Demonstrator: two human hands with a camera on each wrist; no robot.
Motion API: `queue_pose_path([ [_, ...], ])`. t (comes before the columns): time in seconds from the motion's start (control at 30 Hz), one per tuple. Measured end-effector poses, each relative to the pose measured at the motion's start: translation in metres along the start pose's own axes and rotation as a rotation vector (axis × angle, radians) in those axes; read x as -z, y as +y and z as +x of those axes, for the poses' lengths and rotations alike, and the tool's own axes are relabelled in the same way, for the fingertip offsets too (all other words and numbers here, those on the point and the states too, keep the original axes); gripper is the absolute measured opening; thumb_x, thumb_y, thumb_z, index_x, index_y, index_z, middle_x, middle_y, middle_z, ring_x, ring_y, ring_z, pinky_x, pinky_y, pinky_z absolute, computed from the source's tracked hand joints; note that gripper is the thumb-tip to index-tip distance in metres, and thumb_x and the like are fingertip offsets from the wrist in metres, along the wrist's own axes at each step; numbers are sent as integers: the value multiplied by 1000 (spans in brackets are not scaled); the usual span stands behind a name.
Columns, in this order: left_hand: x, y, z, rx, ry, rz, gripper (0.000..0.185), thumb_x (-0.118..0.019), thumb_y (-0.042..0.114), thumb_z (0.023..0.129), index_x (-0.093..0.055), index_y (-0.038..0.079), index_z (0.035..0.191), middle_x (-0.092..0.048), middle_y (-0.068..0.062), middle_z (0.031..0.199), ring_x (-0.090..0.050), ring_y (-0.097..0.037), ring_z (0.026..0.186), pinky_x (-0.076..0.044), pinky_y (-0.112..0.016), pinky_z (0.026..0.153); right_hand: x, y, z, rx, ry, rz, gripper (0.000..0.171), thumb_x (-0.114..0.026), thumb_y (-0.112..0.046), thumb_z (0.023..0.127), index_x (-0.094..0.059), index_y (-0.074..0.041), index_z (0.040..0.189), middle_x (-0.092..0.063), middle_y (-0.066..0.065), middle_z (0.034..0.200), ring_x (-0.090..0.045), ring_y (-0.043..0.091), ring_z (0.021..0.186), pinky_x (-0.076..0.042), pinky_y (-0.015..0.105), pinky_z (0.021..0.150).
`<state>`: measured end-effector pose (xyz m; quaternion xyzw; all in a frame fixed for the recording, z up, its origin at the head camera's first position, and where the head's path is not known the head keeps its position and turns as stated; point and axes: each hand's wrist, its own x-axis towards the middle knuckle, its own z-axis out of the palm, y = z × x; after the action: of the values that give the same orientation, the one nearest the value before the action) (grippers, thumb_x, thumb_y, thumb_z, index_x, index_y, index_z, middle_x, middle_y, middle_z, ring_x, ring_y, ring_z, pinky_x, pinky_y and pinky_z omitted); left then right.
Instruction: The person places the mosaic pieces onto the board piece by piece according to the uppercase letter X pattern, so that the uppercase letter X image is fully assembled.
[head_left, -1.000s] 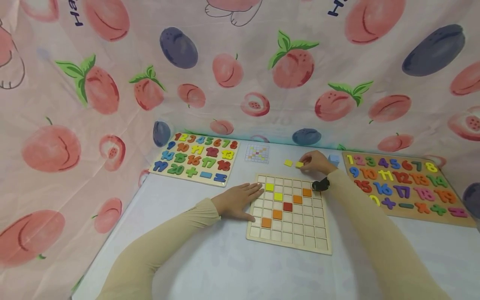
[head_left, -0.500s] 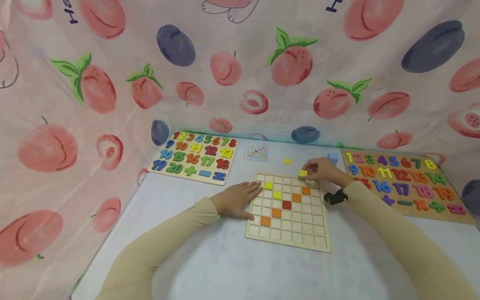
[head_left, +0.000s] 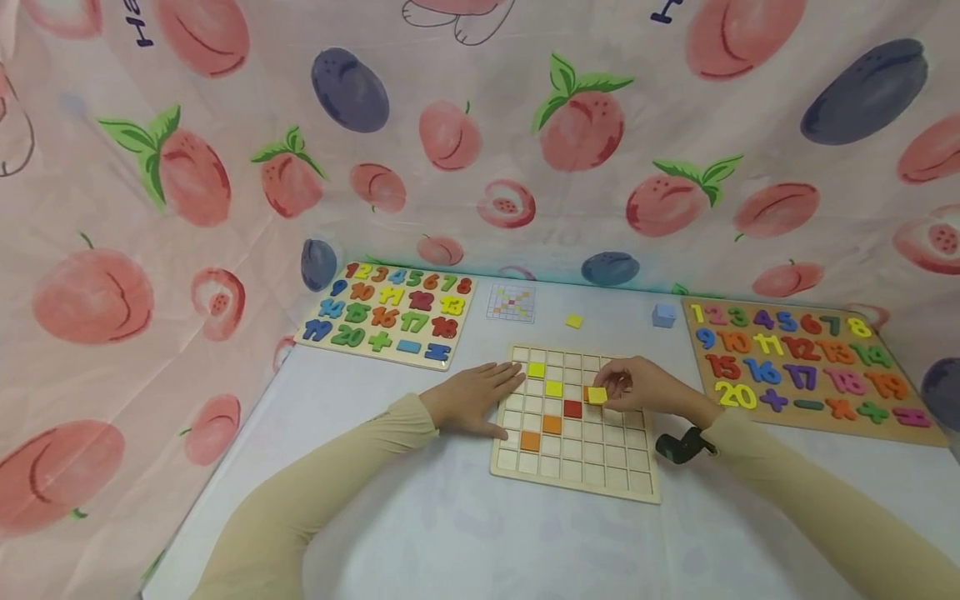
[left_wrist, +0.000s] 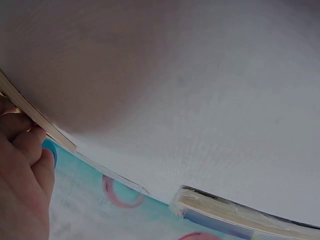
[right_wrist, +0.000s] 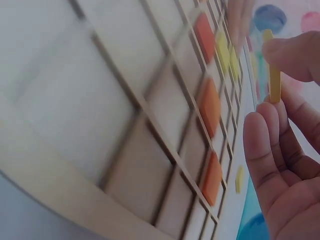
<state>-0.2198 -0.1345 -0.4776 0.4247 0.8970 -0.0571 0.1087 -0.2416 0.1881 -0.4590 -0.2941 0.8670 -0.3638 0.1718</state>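
Observation:
A wooden grid board [head_left: 617,479] lies on the white table. Thumb and fingers of my right hand [head_left: 639,388] pinch a square yellow tile [head_left: 597,396] over the board; in the right wrist view the tile [right_wrist: 274,70] appears edge-on. It partly covers an orange tile in the head view. My left hand [head_left: 472,400] rests on the board's left edge, fingers spread. Set in the grid are a red tile [head_left: 572,409], several orange tiles [head_left: 551,425] in a diagonal with it, and two yellow tiles [head_left: 553,388] up and left of the red one.
Behind the board lie a loose yellow tile [head_left: 573,321] and a printed pattern card [head_left: 512,303]. A light blue block [head_left: 663,315] stands farther right. Number boards flank the work at left [head_left: 420,360] and right [head_left: 825,423]. A fruit-print cloth [head_left: 570,217] hangs behind.
My right hand has brought one of two loose yellow tiles from behind the board forward over the grid. The other loose tile stays behind. My left hand has kept its place.

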Motion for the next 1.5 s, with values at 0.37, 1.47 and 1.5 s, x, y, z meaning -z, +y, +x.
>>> queue_pose_path([
  [0.37,2,-1,1,-1,1,-1,96,-42,71,84,-10,11,152,-10,-5,160,-9,-19,148,-14,-33,121,-20,-2,-13,-20,-45,-11,25,-79,-15,73,-66,-5,92,-60,1,78,-51,7,70,-48,17,60],
  [1.47,-1,-2,1,-2,-8,5,97,-42,71,84,-8,11,152,-7,-5,160,-7,-18,148,-11,-32,122,-30,0,-13,-64,-105,-61,23,-81,-14,71,-67,-10,88,-56,-3,74,-50,8,66,-46,17,57],
  [1.5,-1,-2,1,-2,-7,2,97,-43,71,84,-8,11,152,-7,-5,160,-7,-18,148,-11,-32,122,-30,0,-13,-66,-105,-58,22,-80,-14,71,-67,-10,88,-56,-3,74,-50,8,66,-46,17,57],
])
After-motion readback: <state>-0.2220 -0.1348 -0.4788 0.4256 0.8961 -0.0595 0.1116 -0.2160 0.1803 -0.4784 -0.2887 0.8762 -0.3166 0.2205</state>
